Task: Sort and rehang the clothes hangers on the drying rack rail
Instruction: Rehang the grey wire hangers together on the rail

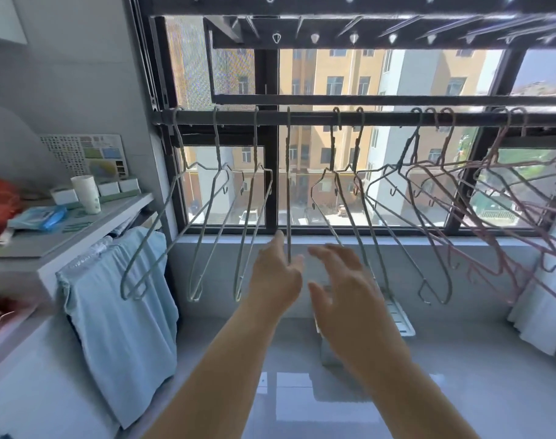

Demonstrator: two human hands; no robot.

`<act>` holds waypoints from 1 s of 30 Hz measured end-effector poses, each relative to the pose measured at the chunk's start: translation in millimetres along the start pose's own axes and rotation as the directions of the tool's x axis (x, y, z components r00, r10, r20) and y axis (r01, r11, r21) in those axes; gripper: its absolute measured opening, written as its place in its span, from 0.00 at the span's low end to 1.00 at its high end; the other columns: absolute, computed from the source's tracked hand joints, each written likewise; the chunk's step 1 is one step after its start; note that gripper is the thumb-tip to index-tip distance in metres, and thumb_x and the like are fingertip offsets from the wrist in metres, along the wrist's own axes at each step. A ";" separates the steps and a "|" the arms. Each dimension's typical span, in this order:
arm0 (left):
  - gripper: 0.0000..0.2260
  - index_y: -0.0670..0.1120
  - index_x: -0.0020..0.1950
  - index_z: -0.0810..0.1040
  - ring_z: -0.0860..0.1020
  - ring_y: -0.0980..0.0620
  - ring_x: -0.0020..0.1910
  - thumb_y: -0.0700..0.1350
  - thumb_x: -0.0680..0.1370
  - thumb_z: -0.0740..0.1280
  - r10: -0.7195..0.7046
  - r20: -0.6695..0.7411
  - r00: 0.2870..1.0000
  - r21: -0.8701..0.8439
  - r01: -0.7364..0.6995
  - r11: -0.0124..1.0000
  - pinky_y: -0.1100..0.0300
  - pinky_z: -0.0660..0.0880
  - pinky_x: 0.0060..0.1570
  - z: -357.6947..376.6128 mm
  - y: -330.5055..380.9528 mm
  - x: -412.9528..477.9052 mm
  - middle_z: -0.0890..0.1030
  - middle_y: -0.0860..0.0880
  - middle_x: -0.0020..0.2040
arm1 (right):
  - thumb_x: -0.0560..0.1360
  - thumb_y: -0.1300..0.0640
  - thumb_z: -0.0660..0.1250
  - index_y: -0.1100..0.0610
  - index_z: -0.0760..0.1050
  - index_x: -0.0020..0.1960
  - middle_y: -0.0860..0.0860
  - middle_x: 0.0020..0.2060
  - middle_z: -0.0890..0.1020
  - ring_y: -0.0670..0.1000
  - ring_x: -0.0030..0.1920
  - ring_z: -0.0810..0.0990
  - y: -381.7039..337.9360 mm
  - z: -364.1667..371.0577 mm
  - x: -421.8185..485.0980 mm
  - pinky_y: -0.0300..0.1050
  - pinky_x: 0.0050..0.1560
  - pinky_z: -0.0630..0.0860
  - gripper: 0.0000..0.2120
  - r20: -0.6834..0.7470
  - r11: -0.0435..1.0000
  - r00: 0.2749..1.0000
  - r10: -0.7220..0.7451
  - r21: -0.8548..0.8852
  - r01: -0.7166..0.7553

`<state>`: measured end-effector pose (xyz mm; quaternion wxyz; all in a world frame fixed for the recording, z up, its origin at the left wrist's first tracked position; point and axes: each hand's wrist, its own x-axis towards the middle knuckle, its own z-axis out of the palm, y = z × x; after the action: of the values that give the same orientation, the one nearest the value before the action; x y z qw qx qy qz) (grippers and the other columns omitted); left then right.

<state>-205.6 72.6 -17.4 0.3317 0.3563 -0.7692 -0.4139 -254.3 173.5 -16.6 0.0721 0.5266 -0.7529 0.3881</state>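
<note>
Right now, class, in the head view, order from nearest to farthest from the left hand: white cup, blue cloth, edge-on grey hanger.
1. Edge-on grey hanger: at the fingertips of the left hand.
2. Blue cloth: draped lower left.
3. White cup: on the far-left shelf.

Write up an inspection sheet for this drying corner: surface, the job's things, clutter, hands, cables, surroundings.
Surface: glossy grey ledge below the window, with reflections on it.
Job's things: dark rail carrying grey hangers on the left and middle and pink hangers bunched on the right. One edge-on hanger hangs straight down.
Clutter: white cup and blue packet on the side shelf. A light blue cloth is draped below it.
Hands: left hand is open at the edge-on hanger's lower end; contact unclear. Right hand is open with fingers spread, holding nothing.
Cables: nothing seen.
Surroundings: window facing apartment blocks, with an overhead rack above.
</note>
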 end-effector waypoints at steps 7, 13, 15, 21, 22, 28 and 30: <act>0.22 0.48 0.72 0.60 0.64 0.53 0.70 0.48 0.79 0.59 0.248 0.017 0.969 -0.028 -0.248 0.968 0.60 0.60 0.70 24.6 41.2 -12.9 0.65 0.50 0.72 | 0.75 0.57 0.63 0.53 0.66 0.66 0.51 0.61 0.76 0.50 0.57 0.77 30.1 -34.5 18.1 0.47 0.61 0.73 0.19 0.024 0.980 0.982 0.185 0.069 -0.186; 0.16 0.43 0.66 0.69 0.74 0.54 0.54 0.45 0.79 0.60 0.096 0.065 0.993 -0.188 -0.082 0.979 0.61 0.69 0.58 40.3 39.7 -2.9 0.77 0.47 0.60 | 0.75 0.64 0.57 0.57 0.72 0.57 0.52 0.49 0.83 0.53 0.50 0.81 45.4 -15.0 18.1 0.51 0.53 0.77 0.12 0.112 0.968 0.980 0.165 0.171 -0.183; 0.16 0.43 0.65 0.70 0.75 0.54 0.54 0.43 0.78 0.62 0.054 0.068 0.996 -0.303 -0.031 0.953 0.57 0.71 0.60 41.6 37.4 0.7 0.79 0.48 0.58 | 0.77 0.62 0.56 0.55 0.71 0.58 0.51 0.47 0.83 0.53 0.49 0.80 48.7 -13.2 19.3 0.47 0.49 0.75 0.12 0.100 0.975 0.984 0.146 0.155 -0.161; 0.14 0.39 0.63 0.72 0.77 0.50 0.56 0.39 0.78 0.60 0.074 0.017 0.997 -0.433 -0.060 0.899 0.56 0.74 0.60 37.3 51.2 23.6 0.79 0.47 0.55 | 0.77 0.61 0.56 0.56 0.70 0.64 0.54 0.45 0.83 0.57 0.47 0.80 43.9 -16.1 42.8 0.49 0.47 0.75 0.15 -0.010 0.985 0.999 0.034 0.167 -0.032; 0.14 0.39 0.63 0.72 0.77 0.50 0.57 0.39 0.79 0.59 0.088 0.002 0.996 -0.426 -0.079 0.901 0.59 0.73 0.59 35.5 55.1 27.2 0.79 0.46 0.57 | 0.77 0.61 0.56 0.57 0.71 0.62 0.55 0.44 0.83 0.56 0.45 0.80 42.1 -16.5 49.8 0.49 0.46 0.76 0.14 -0.021 0.981 0.999 0.026 0.191 -0.022; 0.14 0.41 0.64 0.71 0.75 0.52 0.57 0.40 0.80 0.55 0.045 0.001 0.999 -0.421 -0.040 0.906 0.65 0.71 0.54 27.0 64.4 46.4 0.78 0.46 0.58 | 0.77 0.64 0.54 0.60 0.74 0.55 0.49 0.34 0.76 0.49 0.34 0.74 33.2 -11.6 82.1 0.39 0.34 0.68 0.12 -0.029 0.958 0.998 0.051 0.284 -0.041; 0.11 0.42 0.57 0.75 0.76 0.52 0.52 0.40 0.80 0.56 0.026 0.024 0.999 -0.383 -0.015 0.924 0.65 0.71 0.49 27.0 57.1 45.5 0.78 0.47 0.52 | 0.76 0.66 0.54 0.59 0.75 0.52 0.46 0.31 0.74 0.44 0.31 0.72 33.3 -3.0 79.7 0.32 0.29 0.66 0.13 -0.001 0.905 0.993 0.115 0.412 -0.104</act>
<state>-266.8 69.0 30.4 0.3882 0.2705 -0.6820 -0.5577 -318.2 121.6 9.8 -0.0524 0.4820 -0.6818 0.5478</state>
